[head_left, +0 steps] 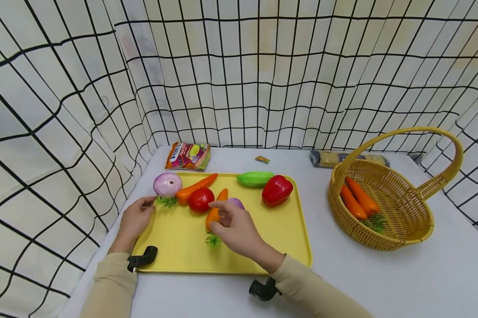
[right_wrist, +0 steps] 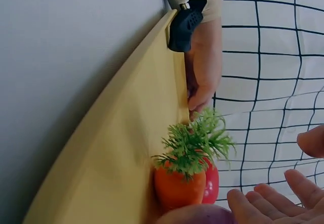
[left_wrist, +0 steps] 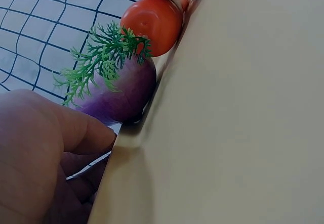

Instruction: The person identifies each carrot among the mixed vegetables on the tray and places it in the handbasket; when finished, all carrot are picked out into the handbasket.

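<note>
Yellow plastic-looking tray [head_left: 270,238]: wide, low rim, on white table [head_left: 441,282] in front of the person; holds veg & fruit, mostly toward back half.
L hand [head_left: 138,217]: at tray's L edge, fingers bent by the rim; L-wrist view shows fingertips at the rim & other fingers outside it. Can't tell if it grips the rim or only rests there.
R hand [head_left: 239,227]: over tray's middle, fingers loosely bent & parted, thumb well away from them; nothing held.
Near carrot [head_left: 212,222]: orange w/ green tuft, on tray, partly hidden by R hand in head view; tuft points to near edge.
Small onion [head_left: 235,202]: purple, beside near carrot, mostly behind R hand; can't tell if fingers touch it.
Red fruit [head_left: 201,200]: round, shiny, b/w the two tray carrots.
Far carrot [head_left: 196,189]: lies at a slant, tip toward back rim, tuft near L hand.
Big onion [head_left: 167,184]: pale purple, at back L corner, next to far carrot.
Green veg [head_left: 255,179] + red pepper [head_left: 277,191]: side by side, back R of tray.
Wicker basket [head_left: 405,194]: R of tray, tall arched handle; 2 carrots [head_left: 362,197] inside, on its L side.
Behind: bright snack bag [head_left: 188,155] back L, tiny wrapper [head_left: 262,159] mid, long clear pack [head_left: 322,159] partly behind basket.
Person: beige sleeves [head_left: 314,287], black device at each wrist.
Walls: black net on all visible sides.
</note>
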A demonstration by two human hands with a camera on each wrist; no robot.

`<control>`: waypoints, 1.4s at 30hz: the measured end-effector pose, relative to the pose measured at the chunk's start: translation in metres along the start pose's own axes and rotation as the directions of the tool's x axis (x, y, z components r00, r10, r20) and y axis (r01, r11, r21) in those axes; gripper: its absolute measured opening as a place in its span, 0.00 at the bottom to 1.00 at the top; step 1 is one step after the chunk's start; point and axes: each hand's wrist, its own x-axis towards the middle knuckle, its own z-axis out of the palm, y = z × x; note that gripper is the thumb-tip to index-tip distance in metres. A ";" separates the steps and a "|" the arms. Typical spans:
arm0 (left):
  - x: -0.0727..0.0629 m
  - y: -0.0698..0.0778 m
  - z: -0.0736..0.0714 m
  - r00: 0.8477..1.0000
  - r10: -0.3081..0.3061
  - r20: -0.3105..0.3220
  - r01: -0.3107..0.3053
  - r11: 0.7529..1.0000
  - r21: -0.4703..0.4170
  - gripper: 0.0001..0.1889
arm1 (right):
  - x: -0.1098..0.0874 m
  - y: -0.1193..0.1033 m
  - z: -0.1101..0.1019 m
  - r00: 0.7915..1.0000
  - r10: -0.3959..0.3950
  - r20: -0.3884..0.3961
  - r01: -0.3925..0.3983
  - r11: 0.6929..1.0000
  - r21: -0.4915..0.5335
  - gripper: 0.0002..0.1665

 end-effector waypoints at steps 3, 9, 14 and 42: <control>0.000 0.000 0.000 1.000 -0.009 0.009 0.009 1.000 -0.008 0.22 | 0.003 -0.001 0.005 1.000 0.023 0.004 -0.023 1.000 0.010 0.23; 0.000 0.000 0.000 1.000 -0.010 0.009 0.010 1.000 -0.013 0.22 | 0.010 0.001 0.007 0.998 0.054 -0.019 -0.054 0.999 -0.006 0.25; 0.000 -0.001 0.000 1.000 -0.014 0.012 0.014 1.000 -0.011 0.22 | 0.016 0.008 0.008 0.997 0.068 -0.033 -0.070 0.997 -0.044 0.26; -0.002 0.002 -0.001 0.999 -0.031 0.020 0.031 0.999 -0.015 0.22 | 0.037 0.030 0.025 0.965 0.242 -0.104 -0.258 0.947 -0.191 0.25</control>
